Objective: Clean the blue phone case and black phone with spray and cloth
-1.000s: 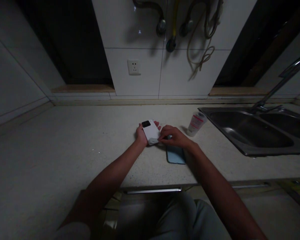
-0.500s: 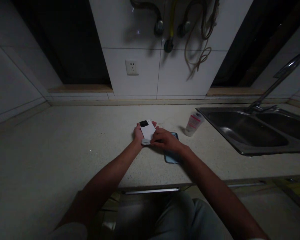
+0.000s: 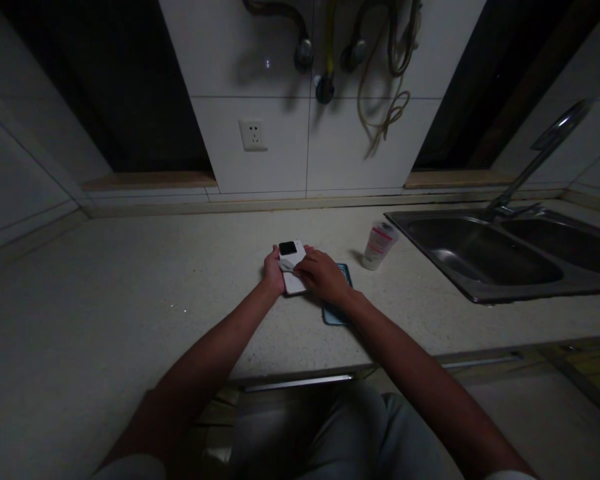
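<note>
A white smartphone (image 3: 295, 285) lies back side up in my left hand (image 3: 273, 272), whose fingers wrap round its edges. Its black camera block (image 3: 287, 248) is at the far end. My right hand (image 3: 323, 275) pinches a small pale grey cloth (image 3: 287, 265) and presses it on the phone's back, just below the camera block. Under my right hand and wrist, a blue phone case (image 3: 334, 316) lies on the counter, partly hidden.
A clear plastic cup with pink print (image 3: 377, 247) stands right of my hands. Farther right is a double steel sink (image 3: 473, 293) with a faucet (image 3: 523, 179). The pale counter (image 3: 130, 280) stretches left. A socket (image 3: 253, 135) and pipes (image 3: 325, 88) are on the tiled wall.
My right hand has slid the cloth up the phone's back, from its near end to near the camera block. The view has shifted slightly right.
</note>
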### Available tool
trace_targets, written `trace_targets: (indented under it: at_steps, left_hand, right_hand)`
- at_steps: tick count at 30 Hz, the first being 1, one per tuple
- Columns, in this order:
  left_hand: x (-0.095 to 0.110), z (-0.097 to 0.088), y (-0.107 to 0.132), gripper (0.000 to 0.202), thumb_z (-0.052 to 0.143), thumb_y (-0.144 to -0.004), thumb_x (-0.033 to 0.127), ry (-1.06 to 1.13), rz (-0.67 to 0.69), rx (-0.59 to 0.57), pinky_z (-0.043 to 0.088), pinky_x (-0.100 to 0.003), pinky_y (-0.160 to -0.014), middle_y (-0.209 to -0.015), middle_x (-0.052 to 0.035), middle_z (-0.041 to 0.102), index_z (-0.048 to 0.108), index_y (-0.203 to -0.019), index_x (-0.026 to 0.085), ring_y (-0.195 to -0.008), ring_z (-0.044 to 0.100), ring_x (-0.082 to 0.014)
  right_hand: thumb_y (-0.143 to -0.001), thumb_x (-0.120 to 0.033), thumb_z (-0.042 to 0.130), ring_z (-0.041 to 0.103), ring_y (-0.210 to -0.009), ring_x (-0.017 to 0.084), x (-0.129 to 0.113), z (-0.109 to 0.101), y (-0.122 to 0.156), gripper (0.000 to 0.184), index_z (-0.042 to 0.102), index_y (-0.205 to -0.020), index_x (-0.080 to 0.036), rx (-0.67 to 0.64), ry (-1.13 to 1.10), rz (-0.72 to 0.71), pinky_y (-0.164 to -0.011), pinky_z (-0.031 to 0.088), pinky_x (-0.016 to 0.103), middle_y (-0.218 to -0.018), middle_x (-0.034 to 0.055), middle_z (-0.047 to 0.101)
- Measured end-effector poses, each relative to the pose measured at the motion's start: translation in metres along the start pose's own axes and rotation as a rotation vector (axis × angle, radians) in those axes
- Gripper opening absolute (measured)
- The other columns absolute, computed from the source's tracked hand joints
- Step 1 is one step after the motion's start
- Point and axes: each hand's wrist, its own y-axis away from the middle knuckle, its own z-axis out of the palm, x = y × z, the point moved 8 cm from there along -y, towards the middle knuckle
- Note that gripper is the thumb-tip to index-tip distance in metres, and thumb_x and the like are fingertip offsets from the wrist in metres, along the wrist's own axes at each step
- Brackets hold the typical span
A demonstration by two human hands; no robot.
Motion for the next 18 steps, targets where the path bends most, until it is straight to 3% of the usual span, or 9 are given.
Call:
trace_targets:
  at_steps: [5, 9, 18]
  left_hand:
    - [-0.013, 0.009, 0.008, 0.055, 0.032, -0.098, 0.047, -0.123, -0.155, -0.050, 0.057, -0.046, -0.077, -0.088, -0.0153, 0.075, 0.066, -0.118, 0.009, -0.079, 0.073, -0.0309]
    - [-0.022, 0.011, 0.010, 0.055, 0.035, -0.097, 0.051, -0.189, -0.255, -0.116, 0.057, -0.043, -0.072, -0.085, -0.0150, 0.074, 0.066, -0.115, 0.009, -0.075, 0.072, -0.0294]
    - [-0.027, 0.012, 0.012, 0.061, 0.036, -0.096, 0.057, -0.227, -0.295, -0.164, 0.056, -0.041, -0.070, -0.086, -0.0162, 0.075, 0.066, -0.117, 0.009, -0.072, 0.072, -0.0287]
  right_hand:
    - [-0.094, -0.020, 0.057, 0.055, -0.092, 0.024, 0.024, -0.016, 0.002, 0.015, 0.072, -0.096, -0.018, 0.109, 0.141, 0.242, -0.079, 0.043, 0.035, -0.094, 0.0112, 0.067]
    - [-0.096, -0.019, 0.051, 0.055, -0.095, 0.025, 0.033, -0.030, 0.005, 0.021, 0.072, -0.101, -0.017, 0.188, 0.157, 0.327, -0.083, 0.044, 0.035, -0.097, 0.0114, 0.067]
    - [-0.099, -0.024, 0.046, 0.060, -0.093, 0.023, 0.047, -0.037, 0.011, 0.028, 0.071, -0.106, -0.014, 0.218, 0.140, 0.491, -0.081, 0.045, 0.032, -0.100, 0.0124, 0.066]
